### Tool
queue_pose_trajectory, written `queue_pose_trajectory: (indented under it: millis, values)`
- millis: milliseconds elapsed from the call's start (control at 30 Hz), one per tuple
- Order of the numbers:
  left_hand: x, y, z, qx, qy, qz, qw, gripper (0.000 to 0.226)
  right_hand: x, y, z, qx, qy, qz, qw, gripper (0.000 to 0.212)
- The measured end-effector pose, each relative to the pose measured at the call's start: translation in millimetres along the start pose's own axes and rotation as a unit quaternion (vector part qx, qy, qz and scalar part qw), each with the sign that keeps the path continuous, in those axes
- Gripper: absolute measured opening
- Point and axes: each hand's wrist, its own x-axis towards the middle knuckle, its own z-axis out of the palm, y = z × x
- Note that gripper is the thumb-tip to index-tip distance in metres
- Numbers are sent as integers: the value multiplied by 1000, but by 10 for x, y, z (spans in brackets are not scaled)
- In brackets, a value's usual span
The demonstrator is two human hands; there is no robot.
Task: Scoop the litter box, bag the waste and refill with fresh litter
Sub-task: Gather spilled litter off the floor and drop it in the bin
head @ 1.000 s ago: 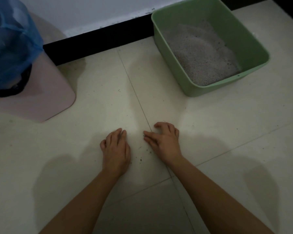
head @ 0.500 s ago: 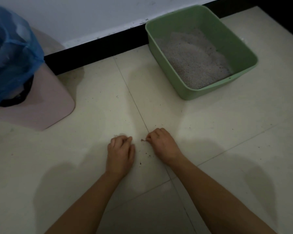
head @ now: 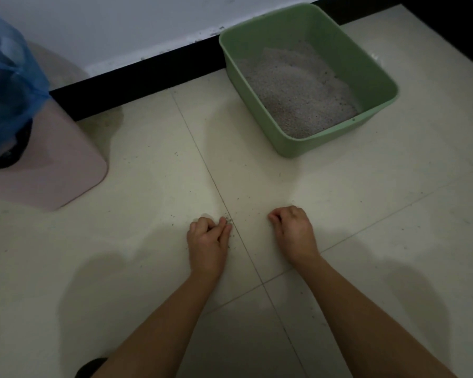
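Head view shows left hand [head: 208, 242] curled at the spilled grains [head: 228, 221] on the floor [head: 148, 241], right hand [head: 292, 230] curled with contents unseen, litter box [head: 311, 143] well beyond; advise heaping grains together before pinching.

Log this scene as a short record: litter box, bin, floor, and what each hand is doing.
litter box: green, near the wall, holds grey litter
bin: pink, far left, blue bag at its top
floor: pale tiles, spilled grains scattered
left hand: on the floor, fingers curled beside the grains
right hand: on the floor, fingers curled, contents hidden
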Motion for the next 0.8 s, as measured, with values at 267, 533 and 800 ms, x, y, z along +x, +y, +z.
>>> queue_pose_trajectory:
  millis: [267,533,800]
  values:
    - [64,121,58,-7,10,-57,998,14,18,14,-20,-19,-3,-18,1000,28]
    - [238,26,1,72,-118,35,990,9,80,-14,-10,-26,-51,5,998,19]
    - [1239,-118,-1141,87,-59,89,991,16,711,-916,-155,89,-45,-11,995,24]
